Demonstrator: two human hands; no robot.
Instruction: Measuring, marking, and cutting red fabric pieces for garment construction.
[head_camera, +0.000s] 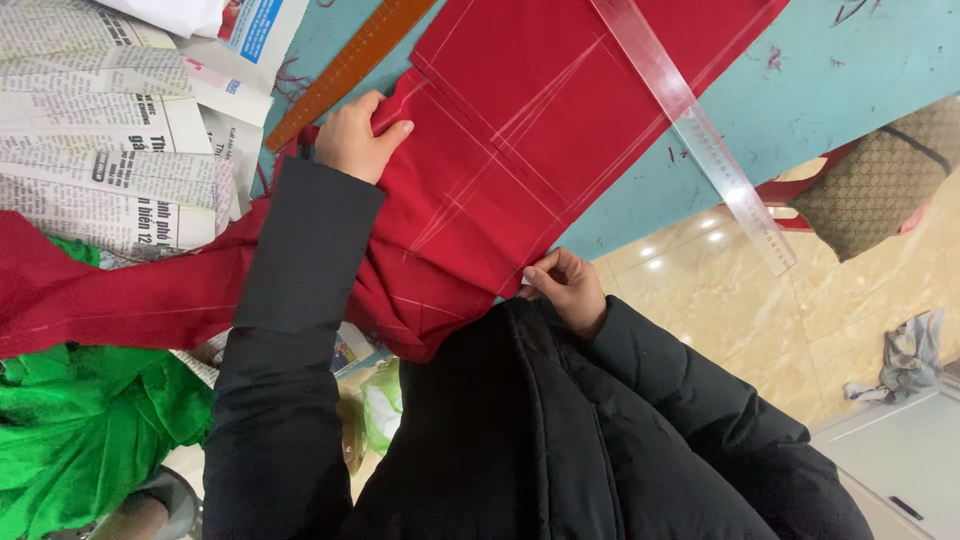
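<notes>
A red cloth (520, 130) marked with pale chalk lines lies folded on a teal table (850, 70). My left hand (355, 135) rests on the cloth's left fold, thumb pressing the fabric down. My right hand (565, 285) pinches the cloth's lower corner at the table's near edge. Both arms wear black padded sleeves. A clear plastic ruler (700, 130) lies slanted across the cloth's right side and over the table edge. An orange-brown wooden ruler (345, 70) lies beyond my left hand.
Newspapers (100, 130) cover the table's left part. Green fabric (80, 430) bunches at lower left, with more red cloth (110, 295) trailing above it. A beige tiled floor (800, 310), a patterned bag (880, 180) and a crumpled rag (905, 355) are at right.
</notes>
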